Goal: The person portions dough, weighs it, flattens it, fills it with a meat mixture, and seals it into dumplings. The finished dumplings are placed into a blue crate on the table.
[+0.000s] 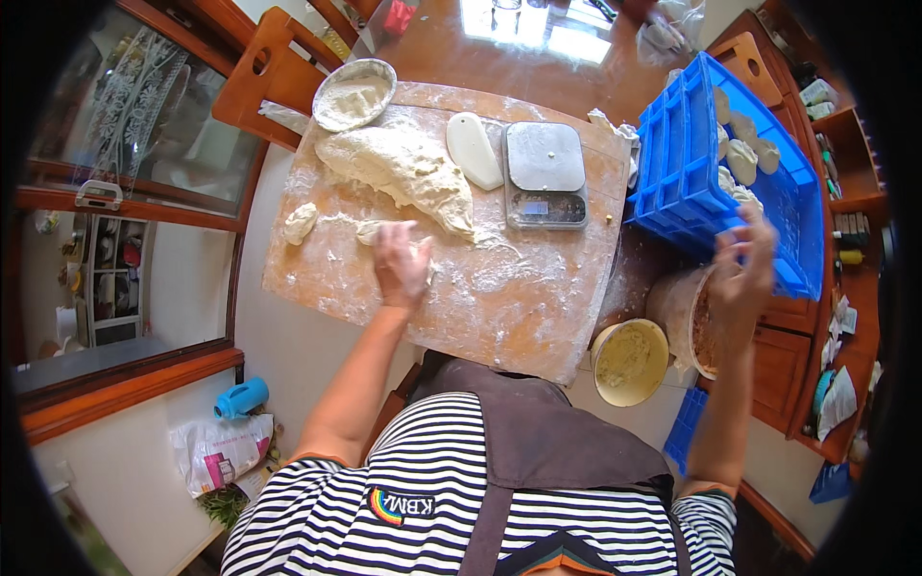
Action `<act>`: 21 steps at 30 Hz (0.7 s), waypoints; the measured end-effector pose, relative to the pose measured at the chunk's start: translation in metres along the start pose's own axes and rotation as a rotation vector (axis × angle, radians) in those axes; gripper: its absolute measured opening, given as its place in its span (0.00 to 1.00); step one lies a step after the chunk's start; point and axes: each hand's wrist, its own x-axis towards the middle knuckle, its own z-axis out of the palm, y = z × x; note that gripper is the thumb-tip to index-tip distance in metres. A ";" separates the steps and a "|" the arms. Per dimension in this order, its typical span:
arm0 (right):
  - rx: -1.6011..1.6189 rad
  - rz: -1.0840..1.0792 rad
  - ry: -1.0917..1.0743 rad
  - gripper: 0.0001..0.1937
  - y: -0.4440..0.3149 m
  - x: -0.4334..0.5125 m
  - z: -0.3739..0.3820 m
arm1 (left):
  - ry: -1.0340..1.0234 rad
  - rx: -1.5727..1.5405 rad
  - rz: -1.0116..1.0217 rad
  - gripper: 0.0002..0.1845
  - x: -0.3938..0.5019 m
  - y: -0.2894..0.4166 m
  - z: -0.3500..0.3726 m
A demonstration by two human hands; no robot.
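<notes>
My left hand (pixel 402 266) is on the floured wooden board (pixel 504 302), its fingers closed over a small dough piece (pixel 369 232) that pokes out on the left. A second dough piece (pixel 300 223) lies apart near the board's left edge. Just beyond my hand stretches a large mass of dough (pixel 403 173). My right hand (pixel 745 255), blurred, is at the near side of a blue plastic crate (pixel 681 158) with its fingers curled. Close to its fingertips are dough pieces (pixel 742 162) inside the crate; whether the hand holds one is unclear.
A digital kitchen scale (pixel 545 155) and a white dough scraper (pixel 473 150) rest on the board, with a bowl of flour (pixel 354 95) at its far left corner. An enamel basin (pixel 630 362) and a tub of reddish-brown contents (pixel 684 317) stand below the crate.
</notes>
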 end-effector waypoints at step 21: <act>0.202 0.254 -0.420 0.24 -0.129 -0.156 0.199 | -0.110 0.278 0.251 0.22 0.044 -0.112 -0.023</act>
